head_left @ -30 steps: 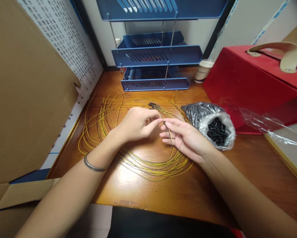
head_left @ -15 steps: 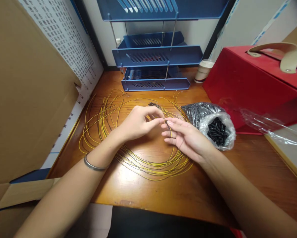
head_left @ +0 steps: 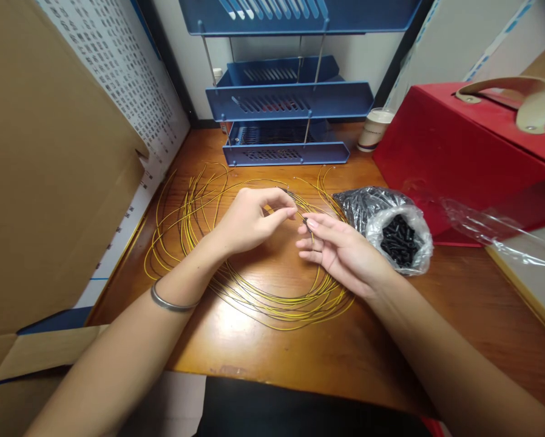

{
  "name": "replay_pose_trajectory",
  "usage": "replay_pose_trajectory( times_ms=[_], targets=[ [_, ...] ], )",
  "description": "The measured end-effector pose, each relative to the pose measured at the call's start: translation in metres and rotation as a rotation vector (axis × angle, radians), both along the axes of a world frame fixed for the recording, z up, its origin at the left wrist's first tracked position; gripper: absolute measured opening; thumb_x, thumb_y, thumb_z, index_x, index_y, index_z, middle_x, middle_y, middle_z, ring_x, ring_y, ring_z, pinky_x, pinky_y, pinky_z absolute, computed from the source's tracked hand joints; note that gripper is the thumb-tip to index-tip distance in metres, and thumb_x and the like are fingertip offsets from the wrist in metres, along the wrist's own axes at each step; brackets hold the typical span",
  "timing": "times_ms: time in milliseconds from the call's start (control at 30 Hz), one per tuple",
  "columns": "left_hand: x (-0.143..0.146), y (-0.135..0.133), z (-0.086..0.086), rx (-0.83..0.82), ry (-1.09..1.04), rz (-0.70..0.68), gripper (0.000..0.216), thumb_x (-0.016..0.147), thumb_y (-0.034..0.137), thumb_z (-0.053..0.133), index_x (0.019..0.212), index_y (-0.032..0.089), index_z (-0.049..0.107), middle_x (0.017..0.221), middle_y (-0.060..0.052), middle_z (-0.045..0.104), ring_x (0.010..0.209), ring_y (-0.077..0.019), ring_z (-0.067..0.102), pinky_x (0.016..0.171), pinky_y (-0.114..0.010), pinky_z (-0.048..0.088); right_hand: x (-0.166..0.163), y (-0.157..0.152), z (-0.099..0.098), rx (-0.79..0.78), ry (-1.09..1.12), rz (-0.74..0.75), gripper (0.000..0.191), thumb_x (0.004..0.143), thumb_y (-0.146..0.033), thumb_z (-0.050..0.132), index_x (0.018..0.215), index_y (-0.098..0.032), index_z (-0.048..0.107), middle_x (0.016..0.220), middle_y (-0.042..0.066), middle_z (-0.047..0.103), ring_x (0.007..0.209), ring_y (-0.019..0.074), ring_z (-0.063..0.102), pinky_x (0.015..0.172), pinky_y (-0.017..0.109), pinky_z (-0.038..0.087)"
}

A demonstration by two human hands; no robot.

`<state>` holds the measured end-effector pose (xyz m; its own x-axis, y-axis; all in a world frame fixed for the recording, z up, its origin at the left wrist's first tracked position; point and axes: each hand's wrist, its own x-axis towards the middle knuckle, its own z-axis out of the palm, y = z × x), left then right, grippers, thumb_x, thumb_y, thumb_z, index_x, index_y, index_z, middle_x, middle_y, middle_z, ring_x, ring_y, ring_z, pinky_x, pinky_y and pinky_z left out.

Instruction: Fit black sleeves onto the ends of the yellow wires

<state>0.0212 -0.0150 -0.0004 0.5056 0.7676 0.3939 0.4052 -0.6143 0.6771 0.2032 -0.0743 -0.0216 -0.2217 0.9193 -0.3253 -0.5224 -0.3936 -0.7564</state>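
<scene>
A loose coil of thin yellow wires (head_left: 258,297) lies on the wooden desk (head_left: 459,303). My left hand (head_left: 249,220) pinches a wire end between thumb and forefinger above the coil. My right hand (head_left: 340,249) faces it, fingertips holding a small black piece (head_left: 306,222) on a yellow wire. The two hands' fingertips sit a few centimetres apart. A clear plastic bag of small black parts (head_left: 397,238) rests just right of my right hand.
A blue stacked letter tray (head_left: 286,109) stands at the back. A red box with a tan handle (head_left: 473,145) fills the right side, a paper cup (head_left: 375,128) beside it. Brown cardboard (head_left: 49,170) walls the left. Clear plastic film (head_left: 495,233) lies at right.
My left hand has lifted slightly and drawn a little away from my right hand's fingertips. The wires and the bag have stayed in place.
</scene>
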Motion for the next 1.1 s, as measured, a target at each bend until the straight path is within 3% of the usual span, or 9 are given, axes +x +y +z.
replay_pose_trajectory(
  times_ms=[400, 1100],
  targets=[
    [-0.0054, 0.0024, 0.0055, -0.104, -0.053, 0.071, 0.013, 0.085, 0.023, 0.067, 0.081, 0.014, 0.074, 0.082, -0.006, 0.077, 0.078, -0.0160, 0.070, 0.067, -0.024, 0.049, -0.0010, -0.0002, -0.0039, 0.053, -0.037, -0.016, 0.008, 0.088, -0.013, 0.065, 0.095, -0.018, 0.066, 0.083, 0.001, 0.073, 0.066, 0.0126, 0.072, 0.062, 0.023, 0.061],
    [-0.0064, 0.0062, 0.0034, -0.055, -0.100, 0.142, 0.015, 0.082, 0.026, 0.068, 0.078, 0.013, 0.075, 0.077, -0.006, 0.076, 0.073, -0.0157, 0.069, 0.065, -0.025, 0.049, -0.0011, -0.0004, 0.0006, 0.001, -0.053, -0.086, 0.012, 0.093, -0.009, 0.058, 0.092, -0.018, 0.067, 0.088, 0.002, 0.076, 0.061, 0.0109, 0.071, 0.059, 0.022, 0.061]
  ],
)
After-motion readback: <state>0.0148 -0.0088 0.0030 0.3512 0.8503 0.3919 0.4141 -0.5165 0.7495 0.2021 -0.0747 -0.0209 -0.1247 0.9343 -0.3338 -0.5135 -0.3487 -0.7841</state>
